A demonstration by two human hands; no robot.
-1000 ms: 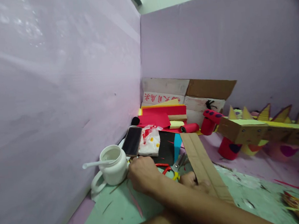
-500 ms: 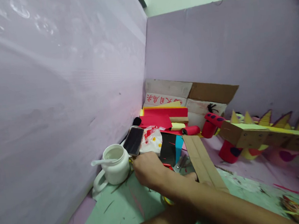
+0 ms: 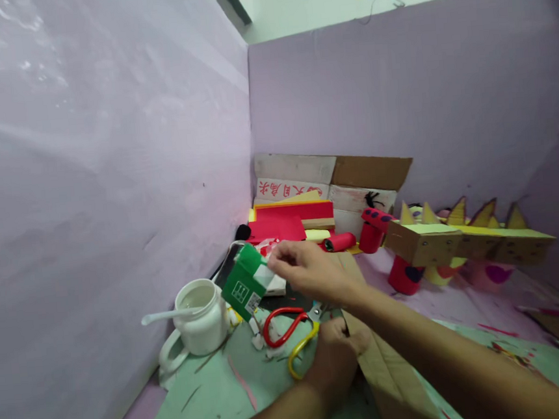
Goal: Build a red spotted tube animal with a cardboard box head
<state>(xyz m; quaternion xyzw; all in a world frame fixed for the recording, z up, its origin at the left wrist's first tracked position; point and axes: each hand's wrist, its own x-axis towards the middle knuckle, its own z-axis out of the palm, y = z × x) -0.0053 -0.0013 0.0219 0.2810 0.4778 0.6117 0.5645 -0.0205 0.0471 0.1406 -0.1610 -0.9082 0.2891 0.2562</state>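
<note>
My right hand (image 3: 297, 270) pinches the edge of a small green box (image 3: 241, 290) with printed symbols and a code square, raised beside the white mug (image 3: 204, 320). My left hand (image 3: 338, 351) is closed at the edge of a long brown cardboard strip (image 3: 384, 370), its thumb on the strip. Just left of this hand lie scissors (image 3: 284, 326) with one red and one yellow handle loop; their blades point away, partly hidden. The phone behind the green box is mostly covered.
A spoon (image 3: 164, 316) lies across the mug. Red paper (image 3: 276, 229) and flattened cardboard (image 3: 374, 172) are by the back wall. On the right stands a cardboard figure (image 3: 422, 242) with yellow spikes on coloured rolls. Paper scraps (image 3: 240, 382) litter the green cloth.
My right hand has come up from beside the mug with the green box. My left hand and the scissors, largely covered by my right arm before, now show. The view has shifted somewhat right.
</note>
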